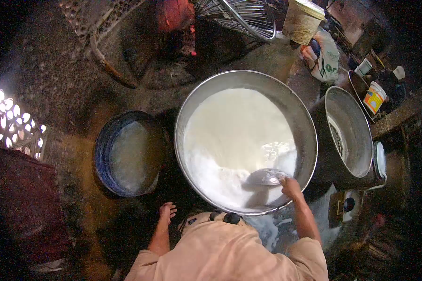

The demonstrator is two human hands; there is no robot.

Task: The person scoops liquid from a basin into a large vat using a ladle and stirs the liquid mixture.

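A wide metal pot (192, 93) stands in front of me, holding a creamy white liquid (239, 126) with foam along its near side. Over that foam, at the near right, my right hand (291, 187) grips the edge of a shiny, shallow metal bowl (266, 177). Whether the bowl touches the liquid I cannot tell. My left hand (168, 211) hangs low at my side with its fingers loosely apart and nothing in it. Nearest to it is a blue tub (105, 164) of cloudy liquid, left of the pot.
To the right stands a second large metal vessel (330, 107), beside a lidded container (380, 159). At the back are a dirty bucket (297, 23), a white bag (327, 58) and a wire rack (248, 18). A yellow-labelled tub (374, 97) sits at far right. Wet floor (267, 232) shows near me.
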